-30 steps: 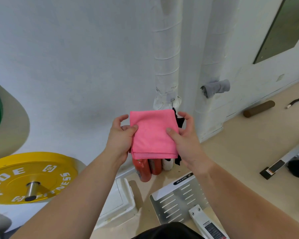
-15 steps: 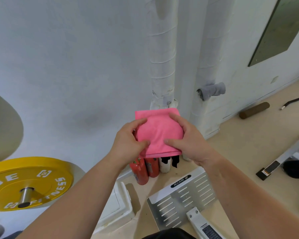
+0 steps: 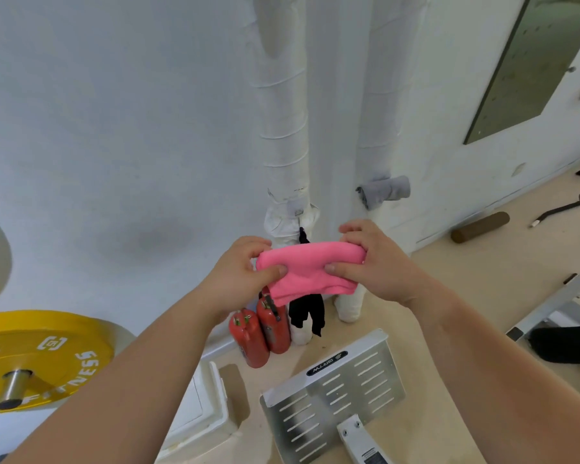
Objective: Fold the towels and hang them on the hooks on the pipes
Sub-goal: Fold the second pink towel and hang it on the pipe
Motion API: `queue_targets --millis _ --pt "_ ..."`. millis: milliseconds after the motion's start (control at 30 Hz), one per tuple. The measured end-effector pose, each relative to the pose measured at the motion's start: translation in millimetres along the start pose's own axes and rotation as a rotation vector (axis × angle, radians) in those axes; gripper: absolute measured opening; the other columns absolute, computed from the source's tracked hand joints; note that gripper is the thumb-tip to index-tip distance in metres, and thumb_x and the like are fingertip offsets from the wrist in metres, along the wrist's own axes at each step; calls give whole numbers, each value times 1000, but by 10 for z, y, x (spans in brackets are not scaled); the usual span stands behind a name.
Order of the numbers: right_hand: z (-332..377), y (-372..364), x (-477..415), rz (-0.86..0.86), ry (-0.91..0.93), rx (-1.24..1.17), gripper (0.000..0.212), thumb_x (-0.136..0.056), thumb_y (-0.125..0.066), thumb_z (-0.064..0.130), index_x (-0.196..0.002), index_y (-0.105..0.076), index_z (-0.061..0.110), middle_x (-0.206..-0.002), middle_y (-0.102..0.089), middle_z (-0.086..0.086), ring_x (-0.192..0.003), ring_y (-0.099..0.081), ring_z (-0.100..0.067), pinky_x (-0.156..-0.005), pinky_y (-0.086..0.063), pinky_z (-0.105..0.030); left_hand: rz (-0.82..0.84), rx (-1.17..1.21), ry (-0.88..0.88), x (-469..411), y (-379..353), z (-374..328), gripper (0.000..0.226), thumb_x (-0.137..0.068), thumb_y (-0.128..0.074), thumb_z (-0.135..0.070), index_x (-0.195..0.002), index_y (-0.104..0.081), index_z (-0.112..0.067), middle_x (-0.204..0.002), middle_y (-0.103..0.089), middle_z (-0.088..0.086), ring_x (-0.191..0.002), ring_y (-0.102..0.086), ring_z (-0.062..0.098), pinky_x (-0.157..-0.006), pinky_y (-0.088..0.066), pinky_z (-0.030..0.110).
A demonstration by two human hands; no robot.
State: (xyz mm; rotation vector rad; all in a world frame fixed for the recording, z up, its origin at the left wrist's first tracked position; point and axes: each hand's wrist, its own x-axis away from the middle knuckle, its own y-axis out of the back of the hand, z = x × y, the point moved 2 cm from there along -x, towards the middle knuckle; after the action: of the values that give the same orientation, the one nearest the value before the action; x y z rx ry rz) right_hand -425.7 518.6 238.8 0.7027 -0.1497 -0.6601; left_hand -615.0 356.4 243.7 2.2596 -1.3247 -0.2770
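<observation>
One head cam, wide-angle, looking fwd and down. Close over both forearms; wrapped pipes and floor beyond.

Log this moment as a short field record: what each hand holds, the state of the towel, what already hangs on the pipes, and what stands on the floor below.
left hand: grips the left end of the pink towel
right hand: grips the right end of the same towel
pink towel: folded into a thick bundle, held in the air in front of the pipes
right pipe: grey towel hangs on it
left pipe: black cloth hangs below its wrapped joint
floor by the pipes: two red fire extinguishers
far left: yellow weight plate
</observation>
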Motion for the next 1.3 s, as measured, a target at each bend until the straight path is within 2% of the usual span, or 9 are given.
queue_targets --millis 133,200,333,433,567,767,967,1100,1300 --pt "76 -30 -75 -29 -37 -400 20 -86 -79 30 -99 -67 22 -90 -70 2 -80 -66 -9 -70 -54 -26 -48 324 83 3 10 -55 11 -97 -65 -12 -107 -68 -14 -90 -70 1 -73 -65 7 -63 -51 19" --pt "129 -129 -181 -107 -41 -429 28 -86 -78 33 -108 -62 28 -97 -68 3 -87 -68 -16 -73 -58 -33 -138 433 112 -10 43 -45 18 -97 -65 -15 -114 -62 -21 -99 -69 6 -78 -66 13 -68 -53 25" --pt "387 -316 -421 -233 -25 -342 37 -86 -77 34 -114 -52 33 -84 -59 3 -74 -60 -17 -70 -55 -36 -214 373 33 -58 251 -10 48 -89 -76 -15 -124 -55 -40 -111 -64 4 -90 -68 17 -77 -56 29" --pt "629 -396 -613 -247 22 -349 28 -92 -71 32 -110 -50 39 -85 -57 0 -76 -58 -24 -73 -55 -44 -257 364 -75 -132 519 -8 49 -92 -69 -5 -117 -57 -45 -108 -62 0 -81 -61 12 -72 -53 26" --pt "933 -521 -764 -154 114 -416 23 -100 -53 4 -96 -58 27 -82 -53 23 -74 -47 -6 -77 -43 -37 -291 370 -185 -240 889 40 38 -94 -62 2 -101 -63 -35 -97 -62 -25 -82 -56 -3 -72 -47 15" --pt "1186 -591 -909 -223 52 -400 36 -100 -52 6 -94 -69 37 -94 -65 25 -89 -58 -5 -99 -51 -53 -308 421 -274 -423 1187 108 26 -92 -66 1 -92 -73 -24 -95 -66 -14 -77 -56 -5 -72 -45 13" --pt "1468 -370 -968 -268 114 -529 37 -91 -68 -1 -98 -72 35 -111 -68 6 -88 -69 -13 -97 -57 -45 -306 451 -362 -585 1382 -63 36 -87 -72 0 -95 -75 -35 -114 -65 -6 -95 -62 12 -87 -54 35" --pt "1660 -150 -1054 -333 166 -538 34 -91 -67 -3 -102 -72 28 -116 -68 -2 -90 -65 -16 -99 -54 -51 -310 387 -465 -607 1540 -353 41 -88 -70 0 -95 -74 -39 -141 -48 -11 -123 -56 6 -102 -51 33" --pt "1891 257 -1247 -395 277 -564 24 -89 -68 -6 -102 -70 14 -108 -71 1 -88 -68 -17 -96 -57 -48 -366 292 -585 -764 1738 -830 37 -89 -70 -2 -102 -74 -37 -147 -42 -11 -125 -54 2 -105 -50 40"
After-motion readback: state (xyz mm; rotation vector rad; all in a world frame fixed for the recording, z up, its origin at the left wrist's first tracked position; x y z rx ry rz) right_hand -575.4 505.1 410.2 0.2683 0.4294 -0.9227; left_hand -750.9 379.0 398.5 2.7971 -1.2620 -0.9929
